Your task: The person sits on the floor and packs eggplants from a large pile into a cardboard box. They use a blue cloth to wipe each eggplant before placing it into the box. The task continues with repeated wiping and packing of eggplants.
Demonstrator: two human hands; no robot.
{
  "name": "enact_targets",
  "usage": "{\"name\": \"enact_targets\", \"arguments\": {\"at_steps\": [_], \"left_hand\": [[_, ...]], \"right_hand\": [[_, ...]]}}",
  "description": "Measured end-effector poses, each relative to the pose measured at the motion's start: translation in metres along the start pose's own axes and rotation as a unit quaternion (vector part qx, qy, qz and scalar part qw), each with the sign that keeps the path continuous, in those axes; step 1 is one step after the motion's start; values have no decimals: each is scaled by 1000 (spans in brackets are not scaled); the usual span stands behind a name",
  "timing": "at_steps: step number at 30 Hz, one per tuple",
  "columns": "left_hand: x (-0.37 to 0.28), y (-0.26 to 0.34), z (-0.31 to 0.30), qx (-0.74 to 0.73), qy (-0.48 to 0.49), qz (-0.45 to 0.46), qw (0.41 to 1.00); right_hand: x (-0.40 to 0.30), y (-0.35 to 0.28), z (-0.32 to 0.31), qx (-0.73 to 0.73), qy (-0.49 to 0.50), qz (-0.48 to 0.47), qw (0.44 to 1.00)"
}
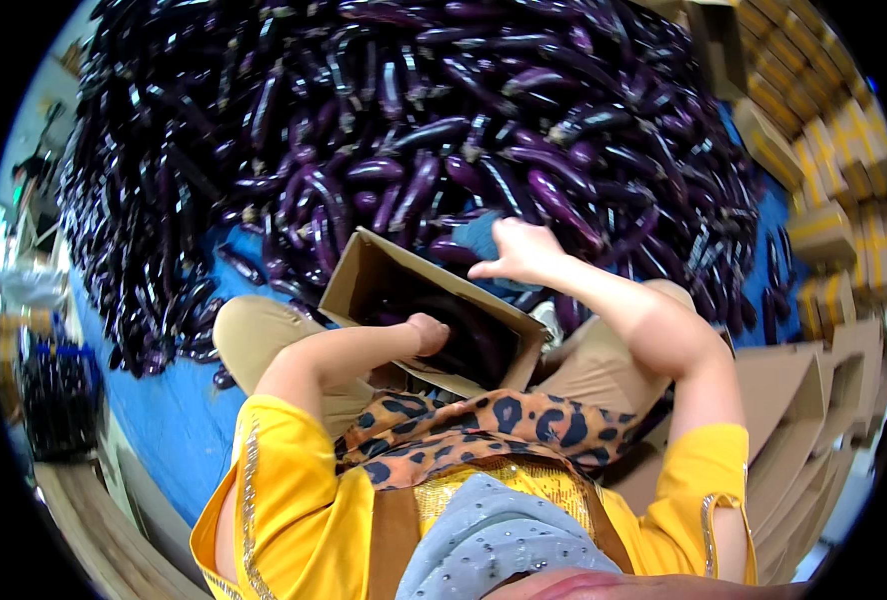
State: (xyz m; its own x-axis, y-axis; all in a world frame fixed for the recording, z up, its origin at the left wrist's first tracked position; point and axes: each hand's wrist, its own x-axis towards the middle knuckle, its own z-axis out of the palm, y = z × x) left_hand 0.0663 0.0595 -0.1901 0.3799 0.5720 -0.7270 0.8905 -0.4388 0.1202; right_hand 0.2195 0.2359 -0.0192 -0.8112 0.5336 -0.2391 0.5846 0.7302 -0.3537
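An upright cardboard box [342, 289], its top uncovered, stands tilted between my knees with purple eggplants [481, 330] inside. My left hand [430, 334] reaches into its near left part; the fingers are partly hidden, and whether they grip anything cannot be told. Beyond the box's right side, my right hand [522, 247] is stretched over a blue cloth or glove [477, 238], thumb apart from the fingers. Its palm is turned away, so a hold on anything is not visible. A large heap of glossy eggplants [421, 187] rises just past the box.
A blue sheet [158, 420] lies under the heap. Taped cardboard boxes [822, 232] are stacked at the right, with uncovered empty cartons [781, 390] nearer on that side. At the left stands a dark crate or bag [57, 405]. My knees flank the box.
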Motion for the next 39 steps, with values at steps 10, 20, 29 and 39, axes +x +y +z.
{"name": "enact_targets", "arguments": {"at_steps": [10, 20, 29, 39], "left_hand": [[-113, -55, -101, -206, 258, -36, 943], [-101, -117, -84, -83, 258, -132, 954], [-83, -222, -122, -322, 364, -162, 859], [15, -439, -142, -394, 404, -448, 693]], "right_hand": [[-12, -13, 84, -47, -148, -158, 975], [10, 8, 57, -152, -146, -141, 967], [-32, -39, -85, 498, 51, -5, 866], [-8, -39, -92, 665, 88, 143, 728]]}}
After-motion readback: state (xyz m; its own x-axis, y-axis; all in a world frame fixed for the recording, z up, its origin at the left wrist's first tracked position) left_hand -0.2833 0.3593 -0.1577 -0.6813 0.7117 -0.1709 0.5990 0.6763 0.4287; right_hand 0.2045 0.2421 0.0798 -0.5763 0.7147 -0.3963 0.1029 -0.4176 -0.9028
